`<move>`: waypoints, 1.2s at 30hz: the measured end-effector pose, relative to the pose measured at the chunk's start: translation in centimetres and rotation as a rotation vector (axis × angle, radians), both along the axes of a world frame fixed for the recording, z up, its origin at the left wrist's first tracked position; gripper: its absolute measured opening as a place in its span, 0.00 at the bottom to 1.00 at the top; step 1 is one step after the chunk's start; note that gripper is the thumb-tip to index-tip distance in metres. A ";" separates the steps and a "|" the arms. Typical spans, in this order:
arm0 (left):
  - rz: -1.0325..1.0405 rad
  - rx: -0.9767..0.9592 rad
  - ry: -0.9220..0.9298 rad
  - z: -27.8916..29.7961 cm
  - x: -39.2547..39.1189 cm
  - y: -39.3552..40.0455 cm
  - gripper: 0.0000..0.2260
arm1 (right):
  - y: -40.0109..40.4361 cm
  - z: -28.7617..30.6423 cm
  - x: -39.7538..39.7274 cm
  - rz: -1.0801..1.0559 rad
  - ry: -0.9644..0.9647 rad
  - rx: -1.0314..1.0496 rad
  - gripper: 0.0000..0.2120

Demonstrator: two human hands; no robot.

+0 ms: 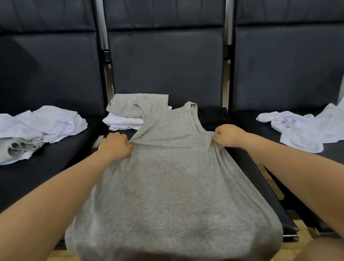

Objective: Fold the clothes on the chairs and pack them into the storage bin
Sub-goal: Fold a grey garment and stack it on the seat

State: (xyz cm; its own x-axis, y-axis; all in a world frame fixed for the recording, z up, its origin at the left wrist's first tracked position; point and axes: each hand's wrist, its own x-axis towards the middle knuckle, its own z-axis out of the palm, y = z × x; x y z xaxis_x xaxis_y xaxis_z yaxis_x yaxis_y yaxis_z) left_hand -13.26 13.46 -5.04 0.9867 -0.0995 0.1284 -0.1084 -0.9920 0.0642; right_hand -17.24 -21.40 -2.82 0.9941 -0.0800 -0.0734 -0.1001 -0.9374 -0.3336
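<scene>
Head view: the grey tank top [169, 170] lies spread front-up on the middle chair seat [240, 152], its hem hanging off the near edge toward the person. The left hand [116, 146] has its grip clenched on the fabric at the top's left side below the armhole; the right hand [228, 136] pinches the matching spot on the right side. Beyond the top's neckline sits a folded pile [130, 114], grey over white. Left of the tank top lies a loose white and grey heap [33, 127]; right of it, crumpled white garments [306, 127]. The knit looks light, soft and limp, likely best held at side seams or shoulders. A small pinkish neck label [167, 112] is too small to read. No storage bin shows.
</scene>
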 end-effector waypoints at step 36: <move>0.125 -0.698 -0.087 3.3 7.4 -6.0 0.14 | 1.1 1.4 8.3 -0.223 -0.253 0.348 0.23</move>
State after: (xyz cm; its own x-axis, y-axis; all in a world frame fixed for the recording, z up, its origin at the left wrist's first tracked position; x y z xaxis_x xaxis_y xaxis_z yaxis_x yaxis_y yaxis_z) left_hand -5.86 7.47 -1.69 0.9686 0.1483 0.1995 -0.0297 -0.7279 0.6851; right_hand -8.97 -20.34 -1.43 0.9455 -0.3071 0.1086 -0.1611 -0.7307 -0.6635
